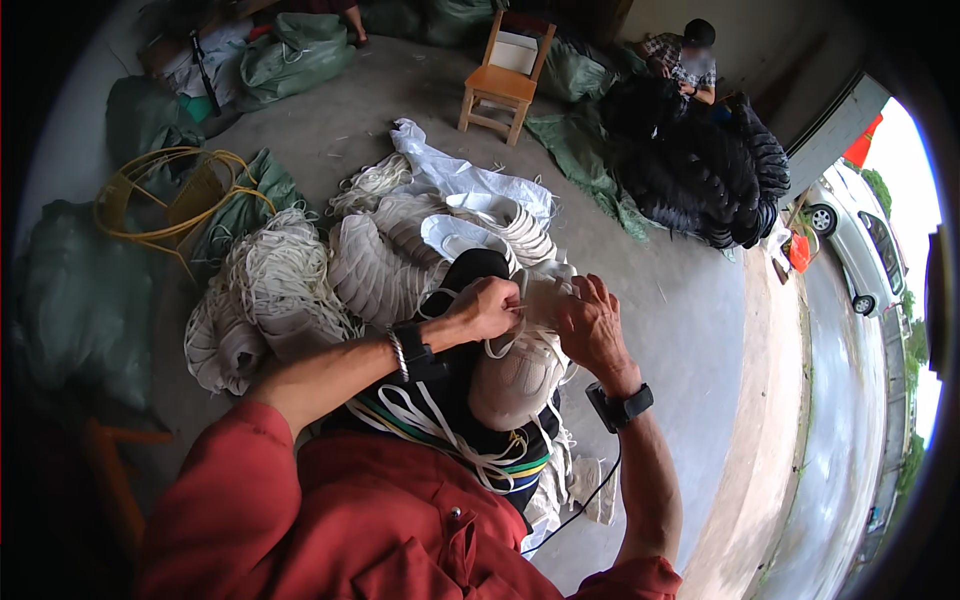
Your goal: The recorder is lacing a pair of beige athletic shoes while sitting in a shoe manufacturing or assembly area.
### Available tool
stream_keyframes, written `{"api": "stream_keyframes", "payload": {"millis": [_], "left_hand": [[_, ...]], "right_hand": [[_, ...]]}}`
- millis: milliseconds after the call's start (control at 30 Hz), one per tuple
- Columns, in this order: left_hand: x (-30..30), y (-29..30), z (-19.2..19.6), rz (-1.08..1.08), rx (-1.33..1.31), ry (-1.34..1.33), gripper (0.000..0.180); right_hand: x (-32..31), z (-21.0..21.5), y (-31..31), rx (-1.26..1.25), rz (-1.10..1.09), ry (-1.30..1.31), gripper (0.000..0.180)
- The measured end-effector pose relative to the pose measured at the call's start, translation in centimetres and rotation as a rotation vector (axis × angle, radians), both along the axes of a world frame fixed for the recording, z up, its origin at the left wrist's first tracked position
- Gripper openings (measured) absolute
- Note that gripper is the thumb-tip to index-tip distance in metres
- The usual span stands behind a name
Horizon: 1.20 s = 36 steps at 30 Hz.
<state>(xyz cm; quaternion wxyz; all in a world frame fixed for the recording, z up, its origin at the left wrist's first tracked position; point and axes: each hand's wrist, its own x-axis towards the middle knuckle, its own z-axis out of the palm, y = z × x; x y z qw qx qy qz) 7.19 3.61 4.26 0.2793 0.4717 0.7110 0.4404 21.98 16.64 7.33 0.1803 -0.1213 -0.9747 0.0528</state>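
left hand (485, 308) is curled shut, pinching a white lace (503, 347) btwn thumb and fingers, right hand (592, 325) just beside it w/ fingers bent over the top edge of a pale shoe upper (520, 375), fingertips pressing at the lacing area, can't tell exactly what they nip. the upper sits on the lap right under both hands, toe end pointing down toward the body, lace loops hanging off its sides. judging from this, the work in hand looks like threading lace thru the upper; to do it well, i'd say keep the lace tip pinched short so it stays stiff, hold the eyelet edge steady w/ the right fingers, pull each pass snug and even, no twists. more loose white laces (440, 425) trail across the dark striped cloth below the left wrist. beyond the hands, a heap of pale uppers (385, 262) stacked in rows, and to the left of that a tangled pile of white cord (275, 275). containers: a white woven sack (455, 175) lies open beyond the heap, uppers spilling on its mouth; green sacks (85, 300) well off to the left look stuffed, contents hidden; a yellow wire basket (170, 195) far left, can't tell what's in it. well beyond, a small wooden chair (505, 85), a black pile of shoe parts (700, 165) and another person (685, 60) sitting by it, far from these hands. both wrists wear black bands.
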Motion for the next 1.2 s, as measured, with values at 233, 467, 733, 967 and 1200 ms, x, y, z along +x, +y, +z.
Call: {"api": "stream_keyframes", "payload": {"millis": [233,467,733,967,1200], "left_hand": [[1.4,2.2,-0.8,0.113,0.132,0.277,0.010],[1.4,1.2,-0.4,0.036,0.156,0.345,0.015],[2.4,1.7,0.4,-0.045,0.188,0.553,0.018],[1.5,2.2,1.1,-0.179,0.082,0.720,0.014],[-3.3,-2.1,3.1,-0.040,-0.042,0.657,0.008]], "right_hand": [[-0.4,-2.8,0.8,-0.266,0.020,0.055,0.015],[0.5,-1.1,0.8,-0.405,0.090,0.037,0.014],[-0.5,-3.2,-0.2,-0.167,-0.014,0.128,0.019],[-0.1,-1.2,2.3,-0.619,0.048,0.082,0.025],[-1.3,-0.1,0.9,-0.220,0.192,0.114,0.011]]}}
